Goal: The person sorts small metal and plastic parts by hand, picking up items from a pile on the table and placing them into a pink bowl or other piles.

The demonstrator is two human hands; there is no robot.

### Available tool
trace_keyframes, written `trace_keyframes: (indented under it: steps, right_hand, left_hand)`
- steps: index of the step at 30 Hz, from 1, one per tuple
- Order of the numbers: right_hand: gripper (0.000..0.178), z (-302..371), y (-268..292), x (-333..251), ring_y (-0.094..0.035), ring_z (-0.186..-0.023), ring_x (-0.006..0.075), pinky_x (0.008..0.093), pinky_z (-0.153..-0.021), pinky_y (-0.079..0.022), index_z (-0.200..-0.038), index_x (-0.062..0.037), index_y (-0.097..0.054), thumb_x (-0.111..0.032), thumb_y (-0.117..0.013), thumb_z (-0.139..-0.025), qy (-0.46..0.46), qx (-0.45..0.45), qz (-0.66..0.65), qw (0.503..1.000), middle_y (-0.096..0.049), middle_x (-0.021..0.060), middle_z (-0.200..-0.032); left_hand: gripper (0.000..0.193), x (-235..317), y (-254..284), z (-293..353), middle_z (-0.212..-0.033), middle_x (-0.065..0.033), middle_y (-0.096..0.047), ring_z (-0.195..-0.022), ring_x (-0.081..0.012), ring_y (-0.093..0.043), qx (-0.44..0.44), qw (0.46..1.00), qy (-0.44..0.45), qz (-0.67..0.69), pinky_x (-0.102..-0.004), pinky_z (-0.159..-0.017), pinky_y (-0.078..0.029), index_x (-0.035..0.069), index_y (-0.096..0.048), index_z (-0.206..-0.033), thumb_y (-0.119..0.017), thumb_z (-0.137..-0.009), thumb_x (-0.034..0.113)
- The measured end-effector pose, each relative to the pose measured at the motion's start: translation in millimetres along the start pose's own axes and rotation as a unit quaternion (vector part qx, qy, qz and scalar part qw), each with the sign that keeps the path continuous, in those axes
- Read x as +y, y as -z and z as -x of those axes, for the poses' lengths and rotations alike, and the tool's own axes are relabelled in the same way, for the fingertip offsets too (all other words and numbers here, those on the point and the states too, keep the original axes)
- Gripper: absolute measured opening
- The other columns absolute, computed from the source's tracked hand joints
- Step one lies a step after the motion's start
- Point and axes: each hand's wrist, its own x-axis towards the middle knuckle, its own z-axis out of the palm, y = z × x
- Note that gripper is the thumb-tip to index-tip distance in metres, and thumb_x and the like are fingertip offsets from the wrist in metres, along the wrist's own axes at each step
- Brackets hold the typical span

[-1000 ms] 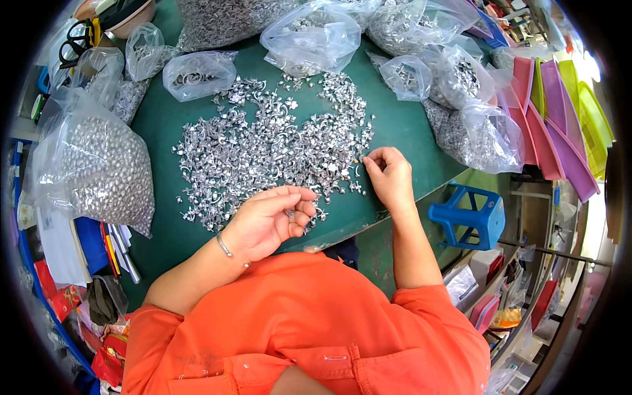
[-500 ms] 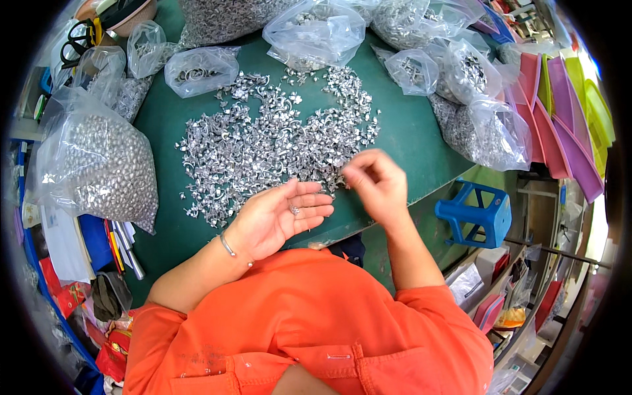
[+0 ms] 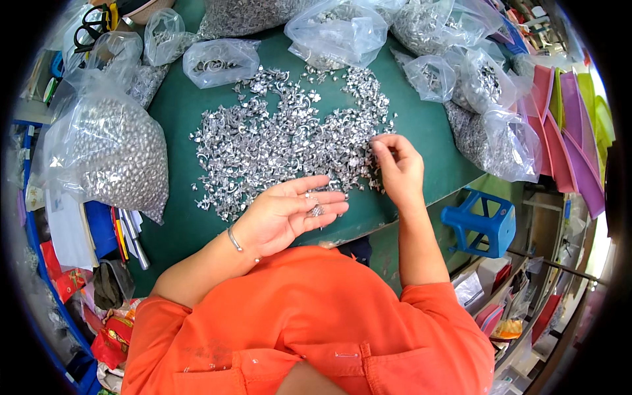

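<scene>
A wide heap of small silvery metal pieces (image 3: 276, 131) lies loose on the green tabletop (image 3: 421, 141). My left hand (image 3: 283, 214) is palm up at the near edge of the heap, its fingers slightly curled. Across those fingers rests a small cluster of silvery metal pieces (image 3: 316, 210). At the heap's right edge, my right hand (image 3: 399, 168) has thumb and index finger brought together in a pinch. Whatever lies between those fingertips is too small to make out.
A clear bag of rounded silvery beads (image 3: 122, 155) stands at left. More filled bags (image 3: 339, 36) line the far side. Pink, purple and green trays (image 3: 559, 125) are stacked at right, above a blue plastic stool (image 3: 484, 224). Black-handled scissors (image 3: 92, 26) stand far left.
My right hand has moved slightly right and forward along the heap's edge. My left hand has curled a little, and more metal pieces show on its fingers. The whole view has shifted slightly.
</scene>
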Motion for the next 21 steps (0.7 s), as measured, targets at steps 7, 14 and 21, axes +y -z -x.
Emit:
trace_keyframes:
  steps: [7,14,21]
  right_hand:
    - [0.012,-6,14,-5,-0.057,-0.068,0.009,0.0206,-0.059,-0.048,-0.099,0.0021,-0.055,0.002,-0.057,-0.088,-0.098,-0.001,-0.227,0.969,-0.059,0.0045,-0.082]
    - [0.014,-62,15,26,-0.062,-0.072,0.0248,0.0349,-0.068,-0.05,-0.088,0.0021,-0.064,-0.008,-0.065,-0.079,0.056,0.04,0.169,0.983,-0.064,0.0147,-0.082]
    - [0.014,-37,-2,-31,-0.061,-0.067,0.025,0.0333,-0.062,-0.049,-0.085,-0.0011,-0.065,-0.009,-0.07,-0.074,0.054,-0.109,0.119,0.985,-0.06,0.0139,-0.074]
  left_hand:
    - [0.035,2,-3,-2,-0.07,0.0004,-0.054,-0.051,-0.0055,-0.035,0.082,0.996,-0.007,-0.025,-0.0187,-0.045,-0.028,0.001,-0.046,-0.125,-0.048,-0.097,0.021]
    - [0.032,3,1,2,-0.064,0.0022,-0.046,-0.051,-0.0056,-0.037,0.009,0.998,-0.045,0.046,-0.0192,-0.044,-0.03,0.001,-0.047,-0.124,-0.047,-0.096,0.017]
    - [0.036,2,6,3,-0.119,-0.0206,-0.055,-0.11,-0.0262,-0.057,0.047,0.996,-0.074,-0.016,-0.0357,-0.092,-0.049,-0.006,-0.043,-0.126,-0.041,-0.096,0.013]
